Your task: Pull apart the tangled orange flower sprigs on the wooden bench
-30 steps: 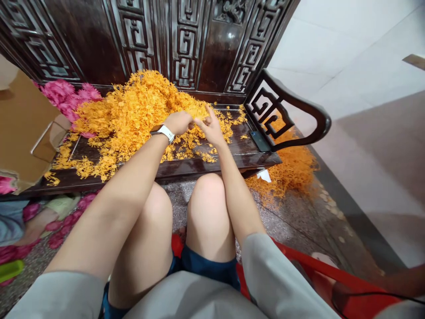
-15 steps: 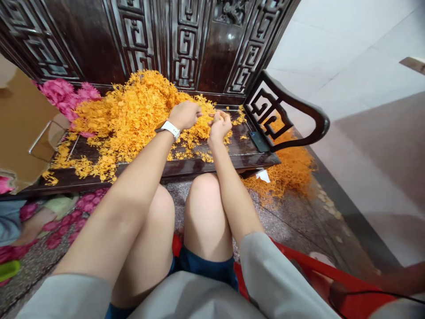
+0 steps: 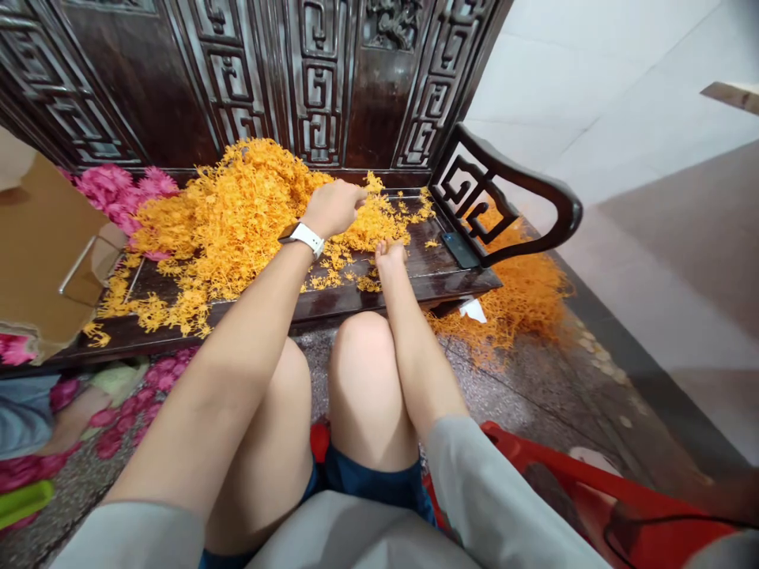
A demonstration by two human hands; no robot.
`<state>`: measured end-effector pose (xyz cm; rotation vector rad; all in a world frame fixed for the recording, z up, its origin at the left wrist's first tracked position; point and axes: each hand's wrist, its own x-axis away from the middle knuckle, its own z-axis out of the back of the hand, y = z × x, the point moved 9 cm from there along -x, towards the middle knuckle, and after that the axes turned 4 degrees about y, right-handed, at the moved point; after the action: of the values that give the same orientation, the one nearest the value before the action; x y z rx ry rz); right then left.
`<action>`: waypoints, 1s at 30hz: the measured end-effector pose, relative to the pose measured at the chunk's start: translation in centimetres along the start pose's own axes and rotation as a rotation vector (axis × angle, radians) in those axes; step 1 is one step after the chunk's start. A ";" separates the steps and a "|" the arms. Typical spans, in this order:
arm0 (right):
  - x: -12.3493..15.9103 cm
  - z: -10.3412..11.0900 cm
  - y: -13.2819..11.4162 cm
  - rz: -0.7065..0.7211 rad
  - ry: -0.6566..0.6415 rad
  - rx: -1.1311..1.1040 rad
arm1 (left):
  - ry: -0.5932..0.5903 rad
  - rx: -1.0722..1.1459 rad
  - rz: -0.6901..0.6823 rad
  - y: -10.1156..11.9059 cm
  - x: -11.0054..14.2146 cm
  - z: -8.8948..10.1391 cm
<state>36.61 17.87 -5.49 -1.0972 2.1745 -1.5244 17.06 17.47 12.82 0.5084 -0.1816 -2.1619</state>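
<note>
Dark, glossy wood forms one bench point(image 3: 436, 273) with a fretwork back and one armrest in view. On its seat lies one large pile of orange flowers point(image 3: 243, 213), too many to count, thinning toward the armrest. One cardboard box point(image 3: 53, 237) stands at the left end; one orange heap point(image 3: 527, 292) lies on the floor beyond the armrest. Pink flowers point(image 3: 112, 194) sit behind the box. Two hands work at the pile's right side, apart: the left hand point(image 3: 337, 207) bends its fingers down over the flowers, the right hand point(image 3: 391, 251) curls its fingers at the near edge. I cannot tell whether either grips anything. One phone point(image 3: 459, 250) lies by the armrest; one white-banded watch point(image 3: 302, 235) circles the left wrist.
</note>
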 end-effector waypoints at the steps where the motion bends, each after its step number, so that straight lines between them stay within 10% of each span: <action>1: -0.3 0.4 0.1 -0.020 0.018 0.018 | 0.006 0.015 0.000 -0.2 0.0 0.2; 5: 0.0 -0.6 -2.1 0.086 0.034 0.178 | -0.018 0.003 0.030 -1.4 0.5 -0.1; 14: 7.1 -7.1 -4.9 0.213 -0.353 0.317 | -0.112 -0.217 -0.009 -1.9 1.5 -1.7; 30: 4.5 -5.0 -3.3 0.069 -0.170 0.144 | -0.236 -0.212 -0.070 -1.9 2.9 -2.1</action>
<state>31.96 17.63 0.35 -1.0533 1.9385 -1.4752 14.98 16.39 9.45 0.1399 -0.0627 -2.2746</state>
